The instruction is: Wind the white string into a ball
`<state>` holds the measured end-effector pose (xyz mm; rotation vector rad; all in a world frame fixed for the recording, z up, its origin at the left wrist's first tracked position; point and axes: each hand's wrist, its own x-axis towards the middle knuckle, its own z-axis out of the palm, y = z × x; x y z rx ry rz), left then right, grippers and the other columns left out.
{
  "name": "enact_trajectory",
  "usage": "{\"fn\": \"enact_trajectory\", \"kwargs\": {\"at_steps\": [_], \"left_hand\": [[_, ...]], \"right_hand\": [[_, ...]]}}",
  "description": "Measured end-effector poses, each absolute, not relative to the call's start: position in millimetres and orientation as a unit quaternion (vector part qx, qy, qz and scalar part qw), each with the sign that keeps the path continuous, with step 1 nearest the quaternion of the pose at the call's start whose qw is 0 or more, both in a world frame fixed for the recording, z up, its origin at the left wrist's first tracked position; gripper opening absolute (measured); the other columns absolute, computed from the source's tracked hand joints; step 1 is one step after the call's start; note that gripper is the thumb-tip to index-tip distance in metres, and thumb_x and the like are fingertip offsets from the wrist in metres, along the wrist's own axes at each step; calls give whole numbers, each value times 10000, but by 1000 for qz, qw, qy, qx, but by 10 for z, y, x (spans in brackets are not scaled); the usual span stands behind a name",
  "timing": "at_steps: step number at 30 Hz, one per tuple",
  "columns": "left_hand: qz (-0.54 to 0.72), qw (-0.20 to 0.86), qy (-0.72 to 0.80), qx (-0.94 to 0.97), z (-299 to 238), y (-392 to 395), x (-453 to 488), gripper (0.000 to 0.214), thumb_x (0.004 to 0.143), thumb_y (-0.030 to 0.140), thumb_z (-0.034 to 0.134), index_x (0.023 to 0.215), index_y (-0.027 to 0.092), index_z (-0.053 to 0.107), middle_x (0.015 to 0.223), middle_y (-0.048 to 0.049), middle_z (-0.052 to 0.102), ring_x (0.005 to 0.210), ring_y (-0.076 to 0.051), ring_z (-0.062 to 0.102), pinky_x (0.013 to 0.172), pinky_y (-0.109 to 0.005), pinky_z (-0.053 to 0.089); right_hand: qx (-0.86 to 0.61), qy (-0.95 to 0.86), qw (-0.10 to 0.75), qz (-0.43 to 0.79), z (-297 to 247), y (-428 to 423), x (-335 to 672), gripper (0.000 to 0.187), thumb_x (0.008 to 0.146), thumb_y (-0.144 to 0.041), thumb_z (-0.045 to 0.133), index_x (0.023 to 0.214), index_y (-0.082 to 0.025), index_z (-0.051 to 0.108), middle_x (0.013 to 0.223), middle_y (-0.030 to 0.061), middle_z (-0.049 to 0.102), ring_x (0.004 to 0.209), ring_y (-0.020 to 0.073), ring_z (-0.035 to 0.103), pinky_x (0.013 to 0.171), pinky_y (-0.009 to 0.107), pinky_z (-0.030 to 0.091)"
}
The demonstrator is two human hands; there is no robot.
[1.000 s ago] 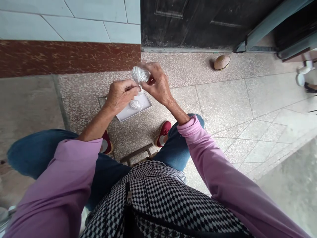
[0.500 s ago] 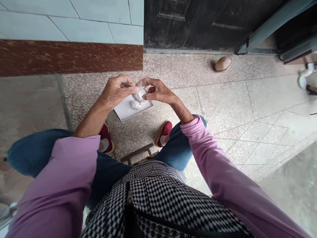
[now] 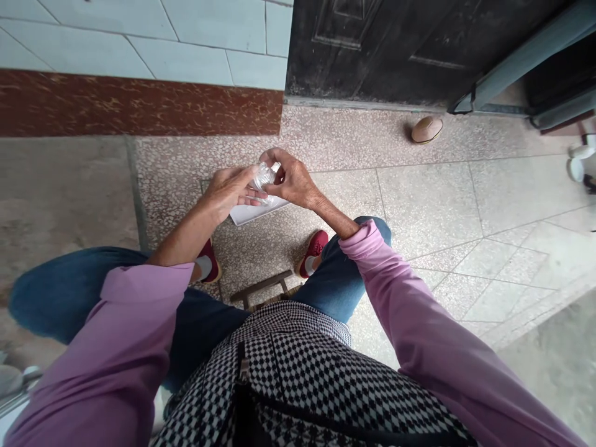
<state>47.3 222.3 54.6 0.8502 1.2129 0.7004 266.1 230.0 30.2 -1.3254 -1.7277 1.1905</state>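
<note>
Over a white shallow tray point(image 3: 244, 214), both hands are at a clear, shiny, ridged piece point(image 3: 263, 177) that looks like plastic; its exact kind cannot be made out. My right hand point(image 3: 294, 180) pinches it between thumb and fingers from the right. On the left side my left hand point(image 3: 228, 191) cradles it, with its fingers stretched along and under it. The hands cover much of the tray, and whatever lies in its middle is mostly hidden.
The tray rests on the speckled floor point(image 3: 344, 192) between two red shoes point(image 3: 314, 245). A low wooden frame point(image 3: 263, 288) is under me. Ahead are a tiled wall point(image 3: 200, 56) and a dark door point(image 3: 372, 56). A rounded beige object point(image 3: 427, 130) sits by the door.
My left hand has opened from a pinch, its fingers now stretched under the clear piece. My right hand still grips it. The white bundle seen in the tray is now mostly covered. The view has shifted slightly.
</note>
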Motion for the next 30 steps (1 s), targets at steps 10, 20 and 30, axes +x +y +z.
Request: {"fn": "enact_trajectory", "kwargs": {"at_steps": [10,20,30], "left_hand": [[336,697,486,407,592,2186,246,393,903,469,1078,948,193,801,936,-107,801,830,-254,783,700,-328,597],[356,733,438,380,717,2201,90,640,692,552,1268,1011,155,880,1015,-124,879,838,-204,753,651,-271,594],[393,735,416,363,1043,2466,31,551,667,365,1154,1063,235,795,1134,-82,867,1016,-245,784,794,-335,704]], "right_hand": [[-408,-604,398,557,523,2588,2923,646,949,-628,1074,1402,-203,896,1594,102,850,1232,255,776,969,354,665],[-381,-605,326,619,473,2567,2620,393,1293,-488,945,1084,-198,782,970,-18,793,796,136,680,693,246,557],[-478,-675,347,442,659,2387,2314,673,1382,-847,627,1029,-281,720,1092,58,811,1133,259,751,1109,389,610]]}}
